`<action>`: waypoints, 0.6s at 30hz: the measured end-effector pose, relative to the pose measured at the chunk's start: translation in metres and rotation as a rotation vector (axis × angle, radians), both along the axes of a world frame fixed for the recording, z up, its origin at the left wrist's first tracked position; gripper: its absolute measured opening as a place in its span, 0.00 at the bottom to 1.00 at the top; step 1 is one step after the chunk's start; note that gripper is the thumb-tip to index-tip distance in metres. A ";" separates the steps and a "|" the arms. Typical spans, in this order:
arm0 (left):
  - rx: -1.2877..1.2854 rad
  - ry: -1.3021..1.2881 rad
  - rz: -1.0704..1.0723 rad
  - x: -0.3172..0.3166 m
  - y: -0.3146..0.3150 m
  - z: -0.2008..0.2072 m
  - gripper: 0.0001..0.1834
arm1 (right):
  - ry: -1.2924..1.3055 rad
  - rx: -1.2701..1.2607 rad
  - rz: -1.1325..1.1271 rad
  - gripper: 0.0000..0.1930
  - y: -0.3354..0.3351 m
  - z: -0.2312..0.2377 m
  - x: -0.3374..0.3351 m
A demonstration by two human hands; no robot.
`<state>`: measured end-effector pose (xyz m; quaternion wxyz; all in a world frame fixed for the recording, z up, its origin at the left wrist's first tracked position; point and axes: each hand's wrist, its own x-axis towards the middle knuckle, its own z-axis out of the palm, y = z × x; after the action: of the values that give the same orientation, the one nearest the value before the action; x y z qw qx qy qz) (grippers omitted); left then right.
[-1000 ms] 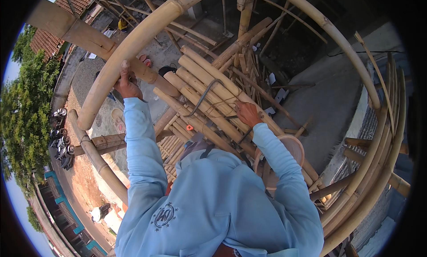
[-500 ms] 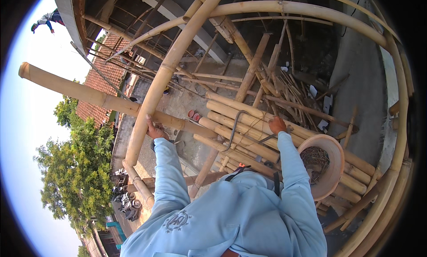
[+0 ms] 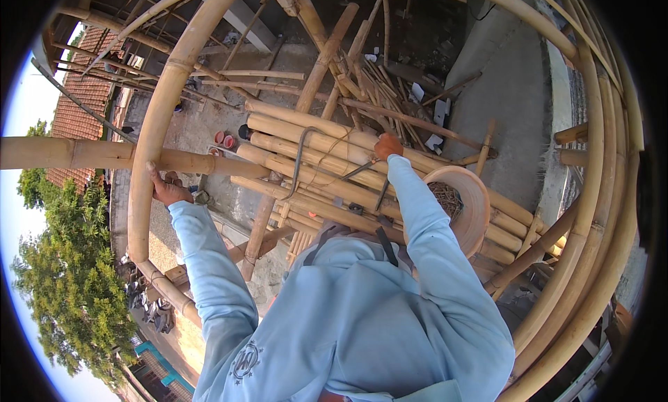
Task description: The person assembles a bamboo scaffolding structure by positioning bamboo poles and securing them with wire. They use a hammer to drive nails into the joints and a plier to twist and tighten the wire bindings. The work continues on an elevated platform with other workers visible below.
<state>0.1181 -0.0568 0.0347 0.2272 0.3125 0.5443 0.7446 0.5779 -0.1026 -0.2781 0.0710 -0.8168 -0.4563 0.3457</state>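
My left hand grips the thick bamboo pole on the left, just below its crossing with a horizontal bamboo pole. My right hand is closed in a fist over a platform of bamboo poles lying side by side; what it holds is largely hidden. A dark rod-like tool lies just below that fist. Across the poles rests a bent grey metal bar. Beside my right forearm stands a round pinkish tub with many thin nails or wire pieces inside.
Long curved bamboo poles sweep along the right side. Far below lie a pile of loose sticks and red buckets on the ground. A tree, a tiled roof and parked motorbikes are at the left.
The view has shifted rightward, so the scene sits further left in it. My left hand stays on the bamboo pole. My right hand remains closed above the platform, near the tub.
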 end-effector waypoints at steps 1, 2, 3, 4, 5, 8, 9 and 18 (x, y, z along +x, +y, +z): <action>-0.002 -0.002 0.002 0.000 0.001 0.001 0.28 | -0.002 -0.033 0.038 0.16 0.000 0.000 -0.002; -0.005 -0.005 0.005 0.002 0.002 0.002 0.28 | -0.005 -0.066 0.075 0.16 0.000 -0.001 -0.002; -0.009 -0.009 0.008 0.003 0.001 0.001 0.28 | -0.008 -0.100 0.113 0.16 -0.002 -0.001 -0.002; -0.001 0.008 -0.046 0.003 0.001 0.002 0.28 | -0.030 -0.073 0.124 0.15 -0.003 -0.003 0.000; 0.001 0.008 -0.041 0.002 0.001 0.003 0.28 | -0.045 -0.039 0.138 0.15 -0.003 -0.005 -0.003; -0.027 0.009 -0.034 -0.004 0.001 0.002 0.27 | -0.069 -0.019 0.160 0.15 -0.003 -0.006 -0.008; -0.059 0.009 -0.040 -0.009 -0.001 0.000 0.27 | -0.073 -0.025 0.162 0.15 -0.003 -0.004 -0.010; 0.032 0.066 -0.047 -0.011 -0.002 -0.002 0.22 | -0.030 0.154 -0.003 0.13 0.011 0.014 0.003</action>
<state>0.1075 -0.0585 0.0323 0.2216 0.3534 0.5320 0.7369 0.5812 -0.0917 -0.2638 0.1271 -0.8148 -0.4813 0.2971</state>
